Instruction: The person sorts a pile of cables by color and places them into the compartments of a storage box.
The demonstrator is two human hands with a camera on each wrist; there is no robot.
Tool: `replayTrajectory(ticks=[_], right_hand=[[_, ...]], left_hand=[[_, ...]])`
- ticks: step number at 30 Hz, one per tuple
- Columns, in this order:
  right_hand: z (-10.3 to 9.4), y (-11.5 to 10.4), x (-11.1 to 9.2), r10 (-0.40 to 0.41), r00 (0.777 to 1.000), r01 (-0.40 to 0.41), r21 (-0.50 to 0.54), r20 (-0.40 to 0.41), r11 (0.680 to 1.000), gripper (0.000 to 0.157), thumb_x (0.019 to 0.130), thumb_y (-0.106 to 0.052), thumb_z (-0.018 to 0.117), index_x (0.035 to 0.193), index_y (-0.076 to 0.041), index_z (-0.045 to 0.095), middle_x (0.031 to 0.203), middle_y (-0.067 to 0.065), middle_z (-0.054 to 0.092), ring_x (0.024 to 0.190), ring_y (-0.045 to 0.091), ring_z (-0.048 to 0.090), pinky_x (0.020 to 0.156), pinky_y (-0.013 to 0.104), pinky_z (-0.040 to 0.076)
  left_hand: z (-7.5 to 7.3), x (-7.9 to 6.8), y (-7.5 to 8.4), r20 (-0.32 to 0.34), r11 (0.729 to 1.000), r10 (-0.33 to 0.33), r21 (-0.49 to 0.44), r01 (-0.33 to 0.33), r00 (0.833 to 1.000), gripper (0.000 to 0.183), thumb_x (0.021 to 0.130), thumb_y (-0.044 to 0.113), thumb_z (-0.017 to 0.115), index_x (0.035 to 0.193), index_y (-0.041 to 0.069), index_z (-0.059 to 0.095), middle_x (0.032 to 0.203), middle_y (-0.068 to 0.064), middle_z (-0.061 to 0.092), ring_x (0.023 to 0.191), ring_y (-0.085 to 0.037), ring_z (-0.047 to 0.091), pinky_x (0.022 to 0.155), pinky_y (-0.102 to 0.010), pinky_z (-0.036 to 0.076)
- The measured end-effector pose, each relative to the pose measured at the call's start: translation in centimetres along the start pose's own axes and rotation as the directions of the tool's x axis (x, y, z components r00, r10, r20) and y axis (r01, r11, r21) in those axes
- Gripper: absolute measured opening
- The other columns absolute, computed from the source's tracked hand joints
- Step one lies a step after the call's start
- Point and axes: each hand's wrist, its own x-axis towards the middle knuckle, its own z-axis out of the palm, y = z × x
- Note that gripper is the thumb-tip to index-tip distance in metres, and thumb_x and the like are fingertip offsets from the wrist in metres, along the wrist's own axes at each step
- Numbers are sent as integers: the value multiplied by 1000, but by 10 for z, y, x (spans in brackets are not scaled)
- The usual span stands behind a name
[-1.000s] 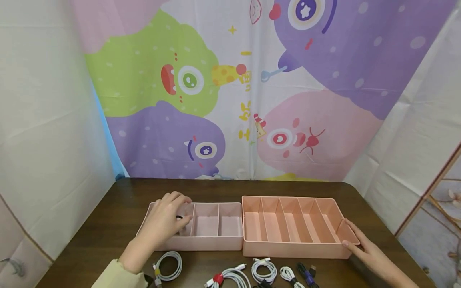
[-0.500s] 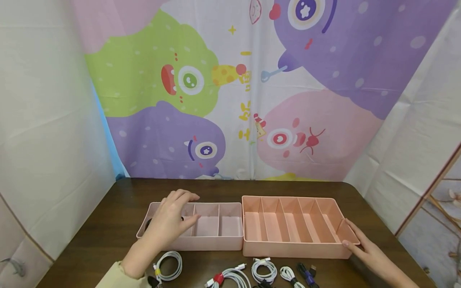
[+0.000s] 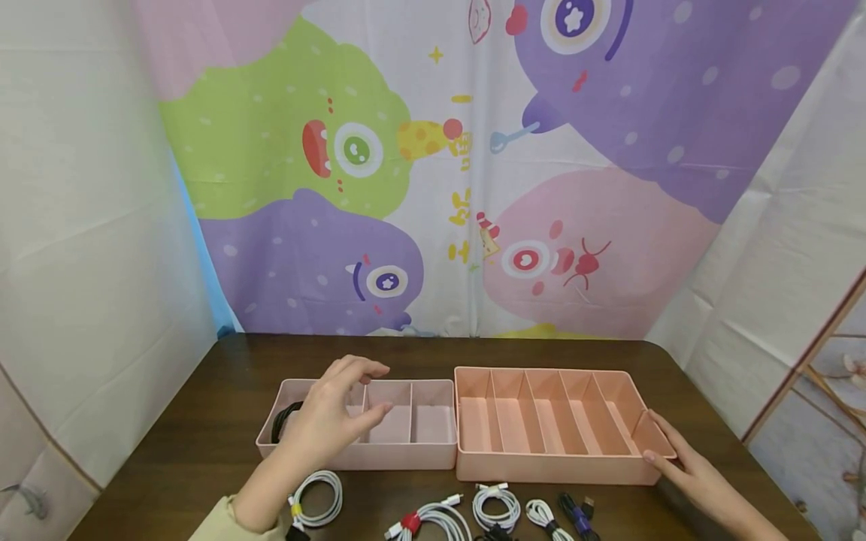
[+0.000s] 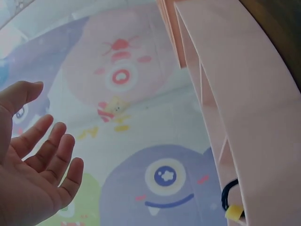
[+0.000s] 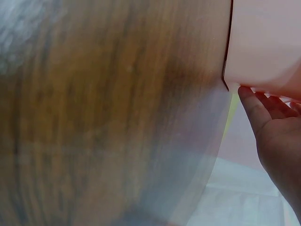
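Above the pale pink divided box (image 3: 406,457), my left hand (image 3: 323,421) hovers with loosely bent fingers, thumb apart, holding nothing. A coiled black cable (image 3: 280,424) lies in that box's leftmost compartment, partly hidden by the hand. In the left wrist view, a yellow tie (image 4: 233,213) shows on the black cable (image 4: 225,194). My right hand (image 3: 693,481) holds the near right corner of the peach divided box (image 3: 555,469), thumb on the front and fingers along the end. The right wrist view shows those fingertips (image 5: 247,94) against the box wall (image 5: 268,42).
Along the front of the dark wooden table (image 3: 183,443) lie several bundled cables: a grey coil with a yellow tie (image 3: 321,500), a white one with a red tie (image 3: 433,520), another white coil (image 3: 496,509), a smaller white bundle (image 3: 546,518), and a dark one (image 3: 578,517).
My left hand has moved rightward and opened away from the leftmost compartment, uncovering the black cable there. My right hand and both boxes stay in place.
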Motion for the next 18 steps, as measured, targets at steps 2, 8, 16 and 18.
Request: replayTrajectory(ticks=[2, 8, 16, 18], right_hand=[[0, 0, 0, 5, 1000, -5, 31, 8, 999, 65, 99, -22, 47, 153, -18, 10, 153, 24, 18, 135, 27, 24, 89, 64, 36], [0, 1, 0, 7, 1000, -8, 83, 17, 997, 65, 100, -21, 46, 153, -20, 9, 154, 23, 14, 138, 17, 12, 88, 70, 31], [1, 2, -2, -6, 1000, 5, 81, 15, 997, 65, 100, -22, 45, 153, -23, 8, 158, 0, 7, 137, 12, 12, 88, 70, 31], [0, 1, -1, 5, 1000, -7, 91, 24, 996, 65, 100, -21, 45, 153, -24, 7, 157, 14, 9, 138, 25, 13, 88, 70, 31]], left_hand=[[2, -1, 2, -5, 1000, -6, -29, 6, 1000, 41, 70, 14, 82, 106, 16, 64, 102, 7, 62, 90, -10, 57, 73, -31, 49], [12, -5, 12, 20, 996, -23, -86, 25, 1000, 40, 71, 16, 82, 106, 20, 63, 102, 10, 61, 89, -8, 56, 71, -27, 48], [26, -10, 22, 73, 986, -16, -166, 28, 997, 40, 71, 16, 82, 106, 21, 63, 100, 14, 59, 88, -11, 57, 73, -28, 49], [30, -12, 22, 85, 982, 7, -191, 9, 996, 40, 72, 15, 82, 107, 20, 63, 101, 13, 60, 89, -11, 57, 73, -30, 49]])
